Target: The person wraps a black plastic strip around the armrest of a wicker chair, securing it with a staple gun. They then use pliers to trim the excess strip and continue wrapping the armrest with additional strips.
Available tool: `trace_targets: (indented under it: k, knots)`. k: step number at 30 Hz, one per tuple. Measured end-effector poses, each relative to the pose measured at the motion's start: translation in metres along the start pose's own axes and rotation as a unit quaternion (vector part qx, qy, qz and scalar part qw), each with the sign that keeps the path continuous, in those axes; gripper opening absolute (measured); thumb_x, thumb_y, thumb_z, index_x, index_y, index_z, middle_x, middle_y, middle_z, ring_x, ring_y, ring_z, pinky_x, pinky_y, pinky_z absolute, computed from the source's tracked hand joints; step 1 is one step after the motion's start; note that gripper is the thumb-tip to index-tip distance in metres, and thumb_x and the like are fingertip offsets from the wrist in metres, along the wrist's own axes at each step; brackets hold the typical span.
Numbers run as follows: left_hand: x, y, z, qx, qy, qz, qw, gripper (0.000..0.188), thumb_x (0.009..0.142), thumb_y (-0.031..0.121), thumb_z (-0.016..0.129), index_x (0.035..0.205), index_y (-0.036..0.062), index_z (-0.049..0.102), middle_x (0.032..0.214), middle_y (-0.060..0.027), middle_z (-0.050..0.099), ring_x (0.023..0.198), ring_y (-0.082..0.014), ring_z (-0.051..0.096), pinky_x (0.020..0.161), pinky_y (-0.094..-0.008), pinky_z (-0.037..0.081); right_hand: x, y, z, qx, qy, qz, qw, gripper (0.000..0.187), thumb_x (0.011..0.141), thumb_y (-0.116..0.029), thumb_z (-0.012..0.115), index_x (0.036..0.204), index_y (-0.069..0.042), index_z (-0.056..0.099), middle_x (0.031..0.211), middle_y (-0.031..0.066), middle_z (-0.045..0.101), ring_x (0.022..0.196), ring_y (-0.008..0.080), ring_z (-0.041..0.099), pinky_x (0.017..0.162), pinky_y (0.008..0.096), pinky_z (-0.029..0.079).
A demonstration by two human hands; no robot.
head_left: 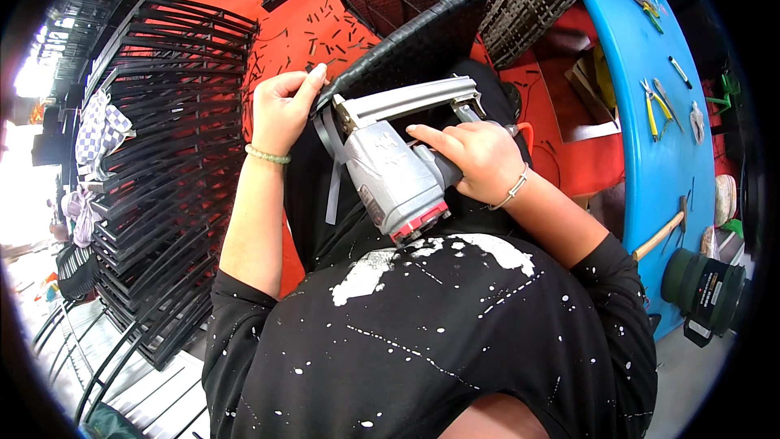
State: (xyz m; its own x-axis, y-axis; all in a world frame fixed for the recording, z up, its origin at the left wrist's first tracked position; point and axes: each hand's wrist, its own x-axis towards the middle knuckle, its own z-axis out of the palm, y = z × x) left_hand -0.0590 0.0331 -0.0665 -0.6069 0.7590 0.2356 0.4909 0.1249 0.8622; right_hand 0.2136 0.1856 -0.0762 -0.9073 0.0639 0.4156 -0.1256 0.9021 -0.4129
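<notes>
A grey pneumatic staple gun (394, 175) with a red-trimmed end lies across my lap. My right hand (483, 161) is wrapped round its handle, index finger stretched along the body. The gun's nose rests by the corner of a black woven panel (406, 45), which leans away from me; whether they touch I cannot tell. At that corner my left hand (286, 106) is closed in a pinch, thumb against fingers. What it pinches is too small to make out. A flat dark grey strip (333, 183) hangs from the corner below it.
Black curved slatted frames (171, 171) are stacked at the left. Short dark offcuts (325, 32) litter the red floor covering. On the right, a blue table (605, 8) bears yellow-handled pliers (652, 110), a hammer (660, 236) and other tools. A dark green canister (703, 289) stands beside it.
</notes>
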Motion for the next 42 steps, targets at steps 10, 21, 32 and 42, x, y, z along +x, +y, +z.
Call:
trace_targets:
  k: [10,21,32,42]
  knots:
    - [0.0,0.003,0.001,-0.016,-0.003,-0.005,1.0,0.03,0.095,0.021,0.074,0.077,-0.0033,0.074,0.061,0.0057,0.058,0.058,-0.0009,0.047,0.053,-0.0211,0.037,-0.002,0.004,0.001,-0.011,-0.019,-0.001,1.0,0.084,0.055,0.0,0.075,0.136,-0.013,0.057,0.077,0.0058,0.063,0.072,0.0289,0.065,0.064,0.04,0.053]
    - [-0.001,0.003,0.001,-0.006,-0.003,-0.002,1.0,0.028,0.094,0.02,0.074,0.078,-0.0028,0.074,0.061,0.0057,0.058,0.058,-0.0007,0.047,0.053,-0.0213,0.037,-0.002,0.007,-0.002,-0.032,-0.045,-0.005,0.998,0.085,0.058,-0.006,0.08,0.138,-0.016,0.054,0.082,0.0047,0.065,0.075,0.0283,0.067,0.065,0.041,0.054]
    - [-0.001,0.001,0.0,-0.014,-0.004,0.003,1.0,0.028,0.094,0.019,0.074,0.077,-0.0026,0.074,0.059,0.0071,0.055,0.057,-0.0003,0.045,0.052,-0.0212,0.035,0.005,0.012,-0.011,-0.041,-0.057,-0.02,0.997,0.08,0.057,-0.001,0.074,0.134,-0.015,0.059,0.079,0.0057,0.064,0.073,0.0294,0.065,0.067,0.0404,0.053]
    - [-0.002,0.0,-0.002,-0.014,-0.003,-0.009,1.0,0.028,0.094,0.02,0.074,0.077,-0.0028,0.074,0.061,0.0077,0.055,0.058,0.0,0.045,0.052,-0.0209,0.035,0.005,0.009,-0.006,-0.07,-0.053,-0.011,0.996,0.069,0.065,-0.008,0.077,0.131,-0.018,0.058,0.081,0.0021,0.066,0.078,0.0244,0.069,0.065,0.0394,0.054]
